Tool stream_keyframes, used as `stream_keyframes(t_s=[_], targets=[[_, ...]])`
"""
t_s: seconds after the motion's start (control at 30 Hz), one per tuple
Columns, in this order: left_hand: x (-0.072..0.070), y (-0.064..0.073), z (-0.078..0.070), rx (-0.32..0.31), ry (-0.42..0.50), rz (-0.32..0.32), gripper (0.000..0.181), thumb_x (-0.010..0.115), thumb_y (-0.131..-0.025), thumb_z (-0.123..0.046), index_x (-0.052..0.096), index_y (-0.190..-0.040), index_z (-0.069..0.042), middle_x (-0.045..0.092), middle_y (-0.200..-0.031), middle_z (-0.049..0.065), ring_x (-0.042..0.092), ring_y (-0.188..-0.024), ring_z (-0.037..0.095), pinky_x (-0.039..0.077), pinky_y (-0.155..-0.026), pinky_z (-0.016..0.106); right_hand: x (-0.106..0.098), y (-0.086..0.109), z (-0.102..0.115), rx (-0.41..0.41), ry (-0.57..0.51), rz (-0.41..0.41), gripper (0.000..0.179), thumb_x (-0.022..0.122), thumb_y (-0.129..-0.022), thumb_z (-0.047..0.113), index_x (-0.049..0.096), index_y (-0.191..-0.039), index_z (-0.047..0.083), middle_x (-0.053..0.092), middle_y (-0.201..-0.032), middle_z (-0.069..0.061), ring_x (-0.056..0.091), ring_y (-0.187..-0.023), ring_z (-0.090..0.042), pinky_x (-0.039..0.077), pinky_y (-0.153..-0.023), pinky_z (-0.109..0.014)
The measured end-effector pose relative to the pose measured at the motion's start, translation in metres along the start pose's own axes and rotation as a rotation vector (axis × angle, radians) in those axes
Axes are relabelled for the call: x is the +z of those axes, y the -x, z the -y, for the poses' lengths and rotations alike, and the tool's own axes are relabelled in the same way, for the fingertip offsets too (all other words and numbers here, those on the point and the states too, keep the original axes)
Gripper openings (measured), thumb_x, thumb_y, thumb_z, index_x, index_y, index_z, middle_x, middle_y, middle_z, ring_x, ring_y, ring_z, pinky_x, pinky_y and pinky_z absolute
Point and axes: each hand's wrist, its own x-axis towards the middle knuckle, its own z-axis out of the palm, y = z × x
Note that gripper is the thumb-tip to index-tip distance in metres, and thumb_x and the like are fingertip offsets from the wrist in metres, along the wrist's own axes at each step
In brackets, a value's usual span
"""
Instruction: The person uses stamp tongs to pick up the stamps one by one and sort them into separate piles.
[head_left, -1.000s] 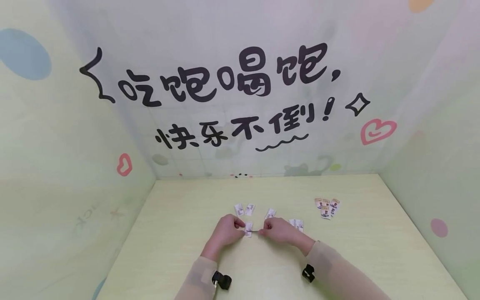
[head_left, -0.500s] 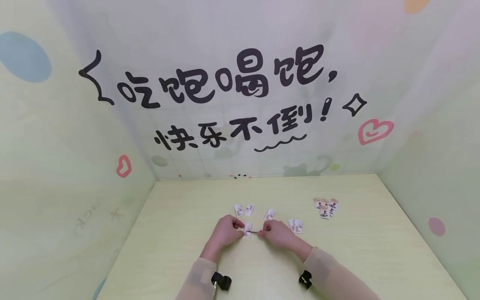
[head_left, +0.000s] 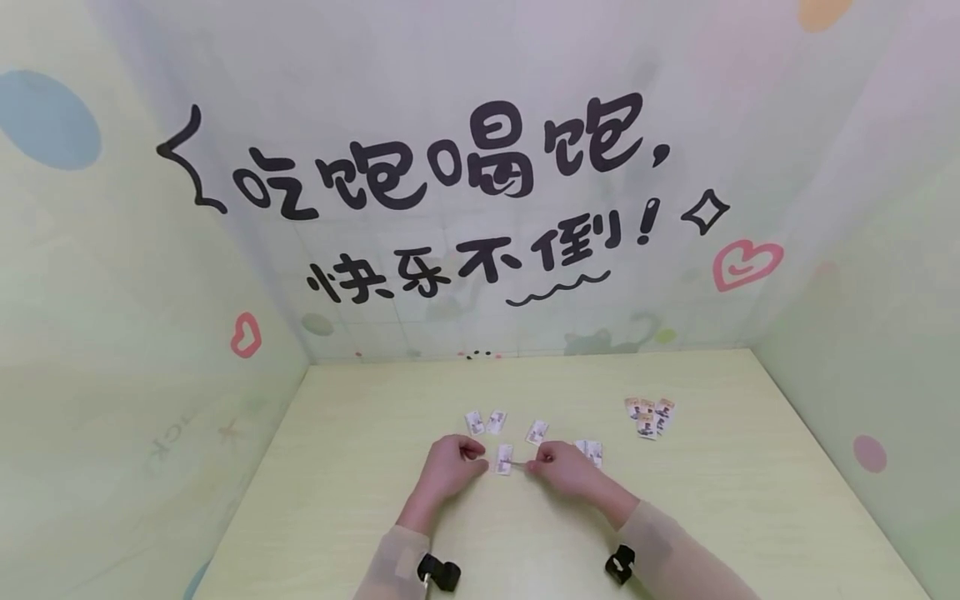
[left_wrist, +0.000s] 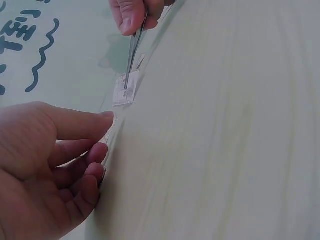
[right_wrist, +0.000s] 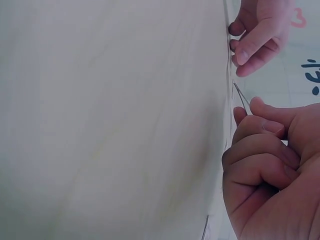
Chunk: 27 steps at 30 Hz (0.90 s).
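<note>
My right hand point(head_left: 566, 468) grips a pair of tweezers point(left_wrist: 133, 52) with curled fingers. The tweezers' tips overlap the middle of a small pale printed slip point(head_left: 505, 459), a rectangle with faint purple marks. Left of that slip is my left hand point(head_left: 452, 467), its fingers loosely bent and a small gap between its fingertips and the slip. In the left wrist view the thumb and fingers stand apart with nothing plainly held. Similar slips lie just beyond the hands: a left one point(head_left: 475, 422), one beside it point(head_left: 497, 421) and one nearer the right hand point(head_left: 537, 432).
To the right of my right hand, pale slips point(head_left: 594, 452) lie overlapping, partly behind the hand. Farther right is a cluster of several orange-topped slips point(head_left: 648, 417). The light wooden table point(head_left: 360, 417) meets printed walls at the back and sides.
The slip under the tweezers has shifted right, away from my left fingertips, which were at its left edge before. My right hand has moved slightly right with the tweezers.
</note>
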Motion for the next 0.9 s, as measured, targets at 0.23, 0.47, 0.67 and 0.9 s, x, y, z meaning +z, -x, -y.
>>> stream_keyframes(t_s=[0.23, 0.47, 0.67, 0.9], targets=[[0.006, -0.004, -0.004, 0.02, 0.019, -0.03, 0.015, 0.085, -0.087, -0.008, 0.077, -0.1, -0.005, 0.066, -0.087, 0.0, 0.059, -0.078, 0.016, 0.052, -0.072, 0.033, -0.013, 0.006, -0.003, 0.025, -0.062, -0.01, 0.023, 0.07, -0.103, 0.024, 0.065, -0.085, 0.011, 0.059, -0.079, -0.001, 0.052, -0.073, -0.019, 0.043, -0.068, -0.035], [0.021, -0.013, -0.016, 0.066, 0.045, -0.05, 0.01, 0.085, -0.088, -0.007, 0.079, -0.096, -0.007, 0.066, -0.082, -0.003, 0.058, -0.073, 0.013, 0.051, -0.067, 0.03, -0.033, 0.017, -0.013, 0.056, -0.131, -0.024, 0.024, 0.071, -0.102, 0.022, 0.063, -0.083, 0.009, 0.057, -0.078, -0.003, 0.048, -0.071, -0.018, 0.039, -0.067, -0.033], [0.039, -0.02, -0.028, 0.096, 0.043, -0.046, 0.01, 0.085, -0.089, -0.007, 0.079, -0.096, -0.008, 0.067, -0.082, -0.004, 0.059, -0.074, 0.011, 0.052, -0.069, 0.03, -0.05, 0.029, -0.026, 0.08, -0.16, -0.035, 0.026, 0.071, -0.102, 0.021, 0.062, -0.083, 0.008, 0.054, -0.075, -0.002, 0.045, -0.069, -0.017, 0.036, -0.065, -0.032], [0.053, -0.029, -0.041, 0.115, 0.028, -0.054, 0.009, 0.084, -0.09, -0.008, 0.08, -0.098, -0.007, 0.066, -0.082, -0.006, 0.059, -0.074, 0.009, 0.052, -0.068, 0.028, -0.066, 0.044, -0.044, 0.14, -0.186, -0.07, 0.025, 0.07, -0.103, 0.02, 0.062, -0.084, 0.005, 0.049, -0.073, 0.0, 0.044, -0.07, -0.017, 0.035, -0.064, -0.03]])
